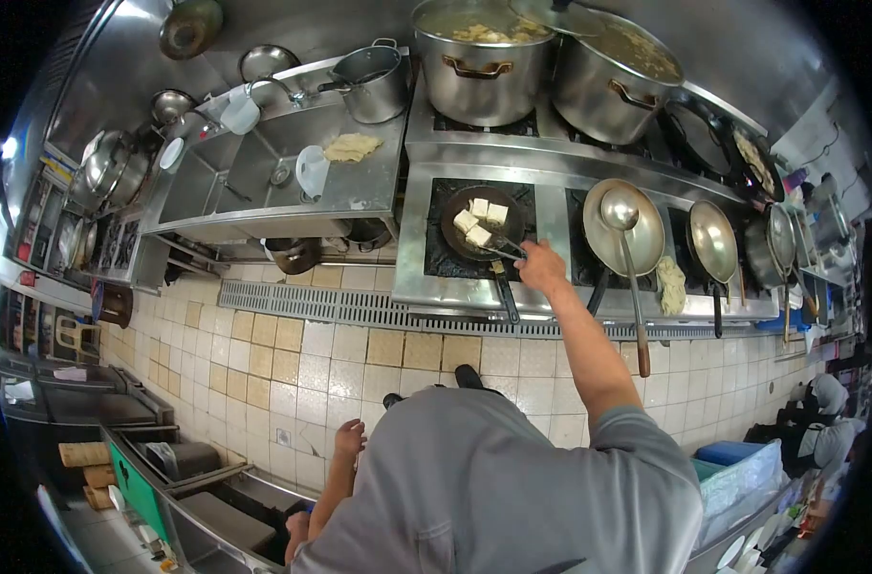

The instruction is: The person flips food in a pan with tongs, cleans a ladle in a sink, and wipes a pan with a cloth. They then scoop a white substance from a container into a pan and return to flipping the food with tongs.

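Observation:
At the front burner, my right hand (pixel 541 265) is closed on metal tongs (pixel 503 253), whose tips reach over a dark frying pan (pixel 450 230). Several white blocks (pixel 478 222), which look like tofu, lie in that pan, some close to the tongs. The pan's black handle (pixel 506 295) points toward me, below my right hand. My left hand (pixel 350 438) hangs low beside my body over the tiled floor, its fingers loosely bent and slightly apart, with nothing visible in it.
Two large steel pots (pixel 484 86) stand at the back of the stove. Right of the frying pan, a wide pan (pixel 603 251) holds a long ladle (pixel 631 277). Sinks (pixel 199 184) are at left, a cloth (pixel 672 286) lies on the stove edge, and people (pixel 818 430) are at far right.

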Motion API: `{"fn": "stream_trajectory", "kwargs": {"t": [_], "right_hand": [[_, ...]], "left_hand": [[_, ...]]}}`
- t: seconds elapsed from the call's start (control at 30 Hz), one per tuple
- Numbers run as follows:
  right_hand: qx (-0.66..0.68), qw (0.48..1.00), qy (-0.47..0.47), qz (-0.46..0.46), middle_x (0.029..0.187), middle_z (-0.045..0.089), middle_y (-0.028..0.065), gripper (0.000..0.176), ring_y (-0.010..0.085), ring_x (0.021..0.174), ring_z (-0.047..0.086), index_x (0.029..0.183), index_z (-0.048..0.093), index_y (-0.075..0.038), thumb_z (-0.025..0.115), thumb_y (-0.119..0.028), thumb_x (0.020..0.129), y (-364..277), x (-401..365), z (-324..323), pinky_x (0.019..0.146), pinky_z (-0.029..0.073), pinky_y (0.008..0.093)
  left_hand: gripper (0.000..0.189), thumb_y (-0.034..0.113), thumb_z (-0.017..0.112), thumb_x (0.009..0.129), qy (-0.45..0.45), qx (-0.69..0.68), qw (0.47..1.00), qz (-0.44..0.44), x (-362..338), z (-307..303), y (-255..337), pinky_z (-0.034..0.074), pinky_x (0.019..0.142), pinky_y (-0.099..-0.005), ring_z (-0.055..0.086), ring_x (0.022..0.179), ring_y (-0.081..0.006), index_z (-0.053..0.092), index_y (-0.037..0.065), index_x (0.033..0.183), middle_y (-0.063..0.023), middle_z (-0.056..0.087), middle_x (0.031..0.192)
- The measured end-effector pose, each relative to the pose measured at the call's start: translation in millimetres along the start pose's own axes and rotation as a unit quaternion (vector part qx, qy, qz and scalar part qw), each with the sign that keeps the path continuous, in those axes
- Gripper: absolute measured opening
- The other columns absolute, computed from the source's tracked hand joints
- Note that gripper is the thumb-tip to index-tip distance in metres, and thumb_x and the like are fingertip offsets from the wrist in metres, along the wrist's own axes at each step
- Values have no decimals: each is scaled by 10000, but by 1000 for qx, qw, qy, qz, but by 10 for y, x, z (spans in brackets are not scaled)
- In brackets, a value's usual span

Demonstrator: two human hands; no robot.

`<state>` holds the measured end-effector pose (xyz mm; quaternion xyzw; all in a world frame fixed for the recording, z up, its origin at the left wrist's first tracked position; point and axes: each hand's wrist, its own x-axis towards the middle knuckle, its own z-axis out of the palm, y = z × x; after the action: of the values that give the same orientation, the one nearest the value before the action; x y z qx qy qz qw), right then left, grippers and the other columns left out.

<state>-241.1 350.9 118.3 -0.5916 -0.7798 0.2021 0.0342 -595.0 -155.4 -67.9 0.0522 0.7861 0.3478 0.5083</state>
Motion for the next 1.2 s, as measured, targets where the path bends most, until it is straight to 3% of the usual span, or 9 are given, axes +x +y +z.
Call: {"fn": "stream_trajectory", "kwargs": {"t": [0.07, 0.23, 0.37, 0.57, 0.73, 0.83, 0.87, 0.97, 1.2], "right_hand": [[7, 1000, -13, 5, 1214, 541, 185, 395, 365, 1102, 579, 1216, 600, -116, 651, -250, 848, -9, 20, 29, 917, 482, 444], [16, 999, -30, 17, 1241, 534, 190, 409, 357, 1123, 574, 1223, 597, -103, 658, -256, 848, -89, 34, 24, 933, 477, 433], [13, 1000, -21, 13, 1235, 544, 186, 399, 352, 1130, 569, 1219, 605, -105, 647, -255, 852, -109, 90, 89, 947, 467, 431], [-32, 999, -36, -12, 1091, 642, 206, 297, 343, 1090, 593, 1077, 673, -83, 640, -262, 842, -121, 214, 65, 925, 474, 431], [29, 999, 7, -27, 872, 692, 189, 233, 347, 874, 670, 867, 710, -20, 647, -239, 816, 197, 321, -77, 772, 523, 414], [383, 897, -182, 125, 663, 570, 6, 230, 88, 471, 442, 803, 667, -29, 666, -251, 863, 391, 426, -178, 416, 362, 253], [381, 898, -181, 125, 663, 570, 6, 230, 88, 471, 442, 803, 667, -29, 666, -251, 863, 397, 424, -182, 416, 362, 253], [562, 725, -315, 244, 621, 502, -38, 258, 27, 407, 329, 921, 644, -43, 588, -293, 950, 424, 412, -66, 350, 237, 185], [661, 596, -362, 276, 640, 497, -34, 378, 41, 418, 303, 983, 616, -1, 479, -353, 1001, 508, 430, 242, 364, 247, 193]], "left_hand": [[392, 228, 628, 895, -19, -75, 997, 8, 319, -136, -383, 481, 535, -321, 602, 620, -164, 597, 50, 1243, -106, 676, 889], [383, 239, 661, 844, 36, 225, 970, 81, -50, -73, -41, 494, 528, -291, 602, 556, -151, 656, 23, 1160, -110, 672, 735], [398, 269, 665, 841, 13, 146, 987, 71, -101, -78, -140, 492, 526, -287, 598, 549, -141, 662, 29, 1158, -99, 672, 725], [363, 220, 649, 829, 18, 312, 934, 171, 26, -130, -381, 540, 685, -335, 692, 766, -236, 665, 58, 1153, -135, 706, 818], [322, 241, 623, 854, -19, 306, 867, 393, 591, -331, -1000, 549, 723, -338, 697, 786, -249, 671, 64, 1118, -140, 704, 815], [339, 256, 644, 849, 4, 296, 945, 141, -68, -92, -179, 548, 662, -317, 679, 666, -209, 671, 57, 1123, -130, 697, 773], [339, 256, 644, 849, 3, 293, 945, 141, -20, -90, -242, 548, 662, -317, 679, 666, -209, 671, 57, 1123, -130, 697, 773], [363, 278, 657, 846, 0, 231, 964, 135, 65, -62, -354, 536, 603, -302, 646, 584, -171, 672, 44, 1124, -118, 687, 738], [393, 292, 652, 840, 27, 239, 966, 90, -254, 21, -95, 530, 595, -326, 642, 595, -189, 671, 24, 1125, -135, 685, 753]]}}
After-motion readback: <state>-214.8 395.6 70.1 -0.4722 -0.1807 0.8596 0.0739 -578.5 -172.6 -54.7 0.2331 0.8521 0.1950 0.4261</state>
